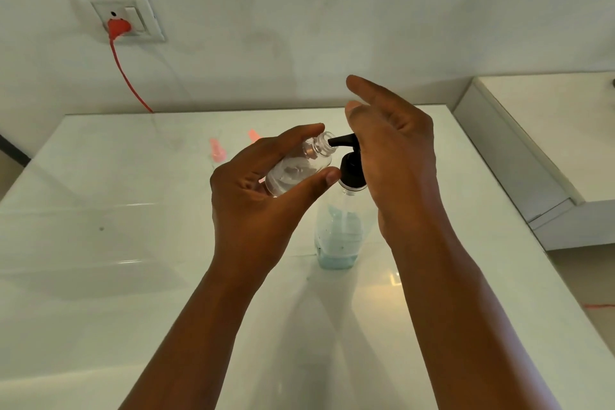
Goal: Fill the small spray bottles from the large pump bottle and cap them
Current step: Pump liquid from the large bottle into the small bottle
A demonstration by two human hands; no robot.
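Tilting the small spray bottle [297, 166] at frame centre, our left hand [259, 196] fingers wrapped round it, mouth touching the spout of the large pump bottle [339, 226]; right hand [392, 156] flat-open on the pump.

A small clear spray bottle [298, 166] is held tilted above the counter [133, 243], its open, uncapped neck pointing right toward the black spout of the large pump bottle [339, 230]; the spout tip sits right at the mouth. The small bottle looks mostly empty (its clear wall makes the level hard to judge). The pump bottle stands upright on the counter, clear-walled, with pale blue liquid low in its base and a black pump head on top. Two pink-topped items [218, 150], blurred, stand farther back on the counter.
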